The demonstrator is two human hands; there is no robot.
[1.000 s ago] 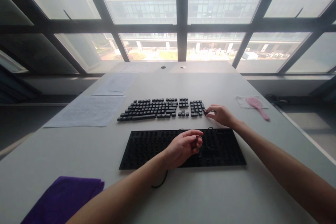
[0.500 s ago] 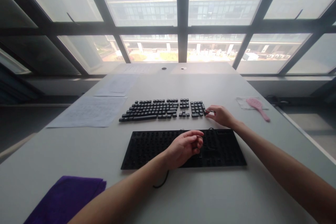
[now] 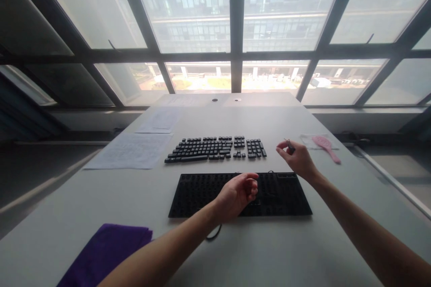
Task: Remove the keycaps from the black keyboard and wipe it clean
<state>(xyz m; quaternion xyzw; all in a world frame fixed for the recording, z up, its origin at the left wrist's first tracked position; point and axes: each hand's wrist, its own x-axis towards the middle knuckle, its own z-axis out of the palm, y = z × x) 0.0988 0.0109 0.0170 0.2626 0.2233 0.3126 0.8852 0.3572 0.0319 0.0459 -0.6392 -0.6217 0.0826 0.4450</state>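
My right hand is raised off the table to the right of the loose keycaps. Its fingers pinch a small dark tool with a thin metal part, which looks like a keycap puller. My left hand is over the middle of a black keyboard base, palm turned up and fingers curled in; whatever they may hold is hidden. The base has no caps on most of its key positions. Behind it, black keycaps lie in rows in the layout of a keyboard.
Sheets of paper lie on the left of the white table. A folded purple cloth is at the front left. On the right, a pink hairbrush rests partly on a clear bag. A black cable curls out below the base.
My right hand has moved away from the right edge of the keycap rows and lifted, carrying the small tool. My left hand has stayed over the base. The view has tilted up slightly.
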